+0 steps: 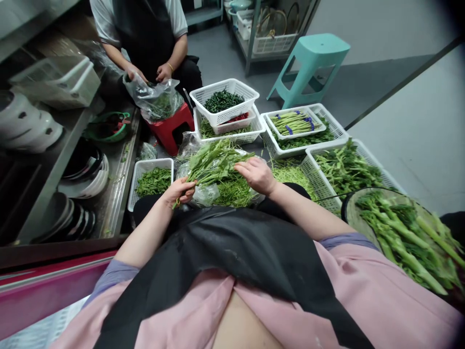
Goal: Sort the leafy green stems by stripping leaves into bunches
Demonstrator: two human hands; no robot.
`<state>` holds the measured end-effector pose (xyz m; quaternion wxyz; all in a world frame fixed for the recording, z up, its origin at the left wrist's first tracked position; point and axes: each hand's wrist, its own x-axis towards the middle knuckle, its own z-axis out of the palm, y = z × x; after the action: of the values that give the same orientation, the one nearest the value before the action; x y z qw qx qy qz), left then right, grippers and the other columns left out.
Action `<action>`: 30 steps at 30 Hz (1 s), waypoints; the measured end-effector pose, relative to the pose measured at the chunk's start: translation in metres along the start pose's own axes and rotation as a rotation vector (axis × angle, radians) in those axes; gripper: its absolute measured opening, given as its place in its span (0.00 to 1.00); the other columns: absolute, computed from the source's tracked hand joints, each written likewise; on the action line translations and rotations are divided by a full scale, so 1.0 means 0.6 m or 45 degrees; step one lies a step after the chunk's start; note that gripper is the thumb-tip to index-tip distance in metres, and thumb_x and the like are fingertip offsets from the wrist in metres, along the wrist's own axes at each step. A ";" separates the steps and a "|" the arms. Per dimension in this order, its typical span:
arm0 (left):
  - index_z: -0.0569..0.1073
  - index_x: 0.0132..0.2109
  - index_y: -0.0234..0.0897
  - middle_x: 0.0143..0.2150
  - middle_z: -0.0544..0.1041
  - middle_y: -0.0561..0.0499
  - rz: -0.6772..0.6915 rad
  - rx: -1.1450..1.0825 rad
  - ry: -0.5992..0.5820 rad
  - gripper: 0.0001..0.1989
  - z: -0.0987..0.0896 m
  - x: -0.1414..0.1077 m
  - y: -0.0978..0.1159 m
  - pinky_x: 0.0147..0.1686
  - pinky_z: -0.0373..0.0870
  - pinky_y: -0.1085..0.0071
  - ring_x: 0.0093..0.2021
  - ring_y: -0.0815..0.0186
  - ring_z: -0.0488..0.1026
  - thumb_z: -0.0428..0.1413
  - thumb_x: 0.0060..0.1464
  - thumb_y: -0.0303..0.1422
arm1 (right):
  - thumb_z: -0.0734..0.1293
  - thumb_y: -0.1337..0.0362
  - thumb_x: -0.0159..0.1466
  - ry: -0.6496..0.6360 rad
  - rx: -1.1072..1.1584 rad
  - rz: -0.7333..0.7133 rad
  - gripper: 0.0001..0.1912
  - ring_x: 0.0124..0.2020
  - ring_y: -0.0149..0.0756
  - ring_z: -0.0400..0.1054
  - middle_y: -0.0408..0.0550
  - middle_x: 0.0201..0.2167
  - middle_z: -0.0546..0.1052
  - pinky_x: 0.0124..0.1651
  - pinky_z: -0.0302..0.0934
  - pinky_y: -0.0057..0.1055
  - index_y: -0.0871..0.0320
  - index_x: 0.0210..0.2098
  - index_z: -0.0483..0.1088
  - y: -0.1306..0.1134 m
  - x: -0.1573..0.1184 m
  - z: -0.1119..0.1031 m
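Note:
A bunch of leafy green stems point(212, 162) stretches between my two hands. My left hand point(180, 191) is wrapped round its stem ends, which poke out below the fingers. At the leafy end, my right hand point(257, 174) has its fingers pressed together on the tips. Under the bunch lies a clear plastic bag point(204, 195) with a heap of cut greens point(234, 193). A small white basket of short greens point(154, 181) stands to the left of my left hand.
Stacked white baskets point(227, 116), an asparagus tray point(296, 122) and a basket of greens point(348, 167) stand ahead. Broccoli-like stalks point(407, 237) are at right. Opposite, a person point(148, 43) handles a bag over a red stool point(172, 128). A steel shelf point(116, 189) borders the left.

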<state>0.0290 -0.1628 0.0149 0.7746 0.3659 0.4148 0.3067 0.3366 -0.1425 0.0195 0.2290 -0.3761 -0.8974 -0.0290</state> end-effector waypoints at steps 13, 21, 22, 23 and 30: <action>0.65 0.29 0.34 0.15 0.62 0.61 0.028 -0.049 0.024 0.16 -0.004 0.001 0.006 0.08 0.46 0.83 0.08 0.81 0.49 0.65 0.45 0.35 | 0.54 0.73 0.67 -0.215 -0.087 0.074 0.22 0.45 0.40 0.68 0.58 0.44 0.77 0.50 0.58 0.37 0.61 0.54 0.72 -0.015 -0.022 0.032; 0.68 0.32 0.32 0.16 0.63 0.60 -0.039 -0.110 -0.032 0.11 -0.001 0.007 0.003 0.08 0.46 0.83 0.09 0.81 0.49 0.63 0.47 0.31 | 0.54 0.67 0.69 -0.075 -0.192 0.075 0.18 0.54 0.41 0.63 0.54 0.48 0.75 0.65 0.40 0.48 0.58 0.50 0.72 -0.002 0.011 0.017; 0.69 0.33 0.32 0.16 0.63 0.60 -0.054 -0.126 -0.033 0.10 -0.001 0.009 0.005 0.08 0.46 0.83 0.09 0.81 0.49 0.63 0.47 0.31 | 0.53 0.66 0.70 -0.122 -0.182 0.053 0.18 0.50 0.40 0.65 0.54 0.43 0.77 0.64 0.41 0.47 0.59 0.46 0.73 0.003 0.013 0.022; 0.69 0.34 0.31 0.17 0.63 0.60 -0.067 -0.143 -0.030 0.09 -0.001 0.010 0.006 0.08 0.46 0.83 0.09 0.80 0.49 0.62 0.48 0.29 | 0.53 0.65 0.70 -0.171 -0.161 0.033 0.18 0.46 0.40 0.66 0.54 0.39 0.77 0.63 0.44 0.45 0.60 0.43 0.74 0.009 0.012 0.027; 0.69 0.39 0.30 0.22 0.66 0.56 -0.142 -0.260 0.085 0.08 -0.003 0.023 0.011 0.09 0.46 0.84 0.11 0.81 0.50 0.55 0.49 0.23 | 0.54 0.64 0.69 -0.513 -0.007 0.124 0.18 0.38 0.38 0.69 0.57 0.38 0.77 0.42 0.57 0.31 0.65 0.44 0.72 0.022 -0.022 0.035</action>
<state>0.0325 -0.1477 0.0138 0.8094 0.2510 0.4267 0.3157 0.3453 -0.1371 -0.0066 0.0451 -0.4180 -0.9056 0.0555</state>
